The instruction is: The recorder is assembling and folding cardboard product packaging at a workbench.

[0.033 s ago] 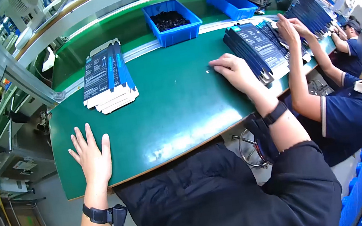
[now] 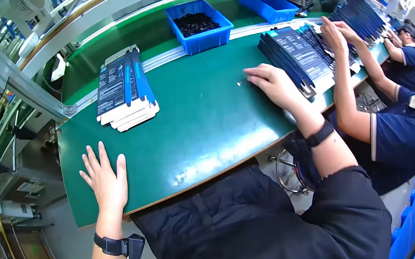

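My left hand [image 2: 104, 179] lies flat and open at the left end of the green tabletop [image 2: 183, 111], fingers spread, holding nothing. My right hand [image 2: 277, 84] rests on the right part of the tabletop, fingers loosely stretched to the left and nothing visible in them. Close to its fingertips is a tiny pale scrap [image 2: 239, 84]. A fanned stack of flattened dark-blue cartons [image 2: 126, 88] with white flaps lies beyond my left hand. Just right of my right hand stands a row of folded dark cartons [image 2: 295, 54].
A blue bin [image 2: 208, 42] of small black parts stands at the back, with a second blue bin [image 2: 276, 12] to its right. At the right, a co-worker's hands [image 2: 335, 35] are over the cartons. More dark cartons [image 2: 359, 15] stand farther along. A metal post [image 2: 17, 77] rises at left.
The co-worker on the right has turned their head. My hands keep nearly the same places, and the whole view has shifted very slightly.
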Available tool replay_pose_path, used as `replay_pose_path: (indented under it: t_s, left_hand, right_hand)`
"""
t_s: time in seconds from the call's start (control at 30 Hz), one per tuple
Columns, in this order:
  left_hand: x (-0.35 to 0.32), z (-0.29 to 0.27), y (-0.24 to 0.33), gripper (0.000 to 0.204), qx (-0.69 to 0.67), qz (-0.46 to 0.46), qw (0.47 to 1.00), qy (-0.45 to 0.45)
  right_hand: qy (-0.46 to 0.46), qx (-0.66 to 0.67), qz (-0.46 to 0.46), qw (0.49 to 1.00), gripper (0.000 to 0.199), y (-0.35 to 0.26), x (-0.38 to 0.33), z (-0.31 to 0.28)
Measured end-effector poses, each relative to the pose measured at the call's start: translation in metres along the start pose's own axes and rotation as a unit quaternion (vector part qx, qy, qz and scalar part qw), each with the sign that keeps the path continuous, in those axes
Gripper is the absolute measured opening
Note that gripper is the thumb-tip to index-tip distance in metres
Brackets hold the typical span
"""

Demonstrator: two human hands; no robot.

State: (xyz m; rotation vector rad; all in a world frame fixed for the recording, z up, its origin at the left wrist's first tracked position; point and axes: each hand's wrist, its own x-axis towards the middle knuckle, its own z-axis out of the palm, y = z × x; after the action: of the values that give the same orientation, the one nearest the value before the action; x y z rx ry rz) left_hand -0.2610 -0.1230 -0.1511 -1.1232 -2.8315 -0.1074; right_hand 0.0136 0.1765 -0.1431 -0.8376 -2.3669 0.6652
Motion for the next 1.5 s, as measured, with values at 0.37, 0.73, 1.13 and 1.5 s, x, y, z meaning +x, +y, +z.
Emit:
replay_pose_path:
  t_s: [0.37,0.73,1.13,1.5]
  left_hand:
    - [-0.01,0.0,-0.01,0.058,-0.015,0.021,0.996,0.083]
    - [-0.012,0.003,-0.001,0.064,-0.056,-0.036,0.997,0.043]
    - [-0.015,-0.001,-0.002,0.059,-0.017,-0.045,0.997,0.062]
    - [-0.005,0.011,-0.017,0.057,-0.029,0.0,0.996,0.088]
  right_hand:
    - [0.152,0.624,0.143,0.753,0.022,0.017,-0.046,-0.013]
    - [-0.049,0.146,-0.149,0.977,0.023,-0.004,-0.064,-0.005]
    - [-0.055,0.135,-0.169,0.975,0.024,-0.012,-0.07,-0.007]
    - [-0.012,0.168,-0.158,0.973,0.028,-0.007,-0.065,-0.011]
